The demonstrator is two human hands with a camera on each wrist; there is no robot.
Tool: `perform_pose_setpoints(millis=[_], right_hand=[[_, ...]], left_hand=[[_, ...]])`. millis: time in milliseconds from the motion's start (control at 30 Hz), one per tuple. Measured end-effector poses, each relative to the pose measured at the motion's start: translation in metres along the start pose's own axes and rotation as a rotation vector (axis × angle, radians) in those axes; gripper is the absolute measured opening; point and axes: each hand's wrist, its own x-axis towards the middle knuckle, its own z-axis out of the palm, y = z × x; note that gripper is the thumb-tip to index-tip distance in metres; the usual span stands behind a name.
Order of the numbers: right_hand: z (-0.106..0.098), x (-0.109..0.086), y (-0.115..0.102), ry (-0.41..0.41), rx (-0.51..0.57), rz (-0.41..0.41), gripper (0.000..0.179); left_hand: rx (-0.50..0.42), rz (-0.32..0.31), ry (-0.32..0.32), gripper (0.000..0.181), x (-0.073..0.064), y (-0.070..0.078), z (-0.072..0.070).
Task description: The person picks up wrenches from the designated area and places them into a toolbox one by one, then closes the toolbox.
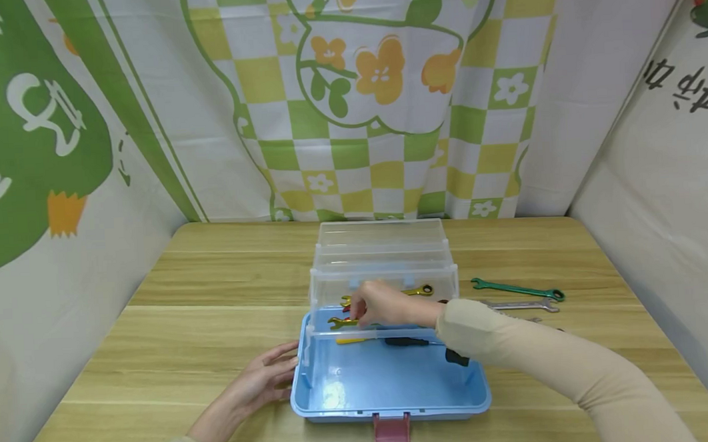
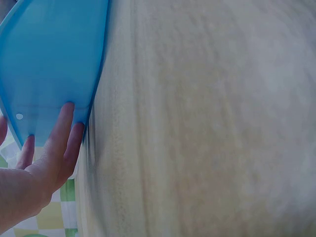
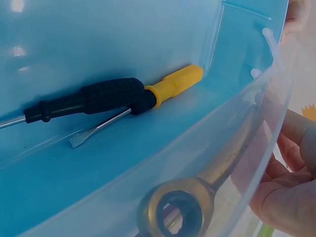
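Observation:
A light blue toolbox (image 1: 393, 386) stands on the table with its clear lid and tray section (image 1: 385, 246) raised at the back. My right hand (image 1: 385, 304) reaches over the clear tray and pinches a gold combination wrench (image 3: 227, 153); its open end (image 1: 337, 324) sticks out left of the fingers. A second gold wrench (image 1: 420, 291) lies just behind the hand. Against the toolbox's left side rests my left hand (image 1: 263, 379), fingers extended along the blue wall (image 2: 54, 74). On the toolbox floor lie a yellow-handled flat screwdriver (image 3: 177, 84) and a black-handled screwdriver (image 3: 108, 96).
Right of the toolbox, a green wrench (image 1: 516, 288) and a silver wrench (image 1: 523, 305) lie on the wooden table (image 1: 173, 324). A black handle (image 1: 456, 357) shows at the box's right side. A pink latch (image 1: 392, 431) hangs at the front. Printed curtains surround the table.

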Motion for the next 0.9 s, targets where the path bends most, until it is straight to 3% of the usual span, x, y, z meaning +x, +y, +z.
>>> perform_pose_setpoints(millis=[200, 900], right_hand=[[0.0015, 0.0003, -0.0006, 0.008, 0.020, 0.045, 0.008], [0.0056, -0.0044, -0.0061, 0.060, -0.018, 0.091, 0.008]], left_hand=[[-0.011, 0.000, 0.007, 0.064, -0.0006, -0.0009, 0.0003], [-0.023, 0.001, -0.003, 0.062, 0.0001, -0.0015, -0.0005]])
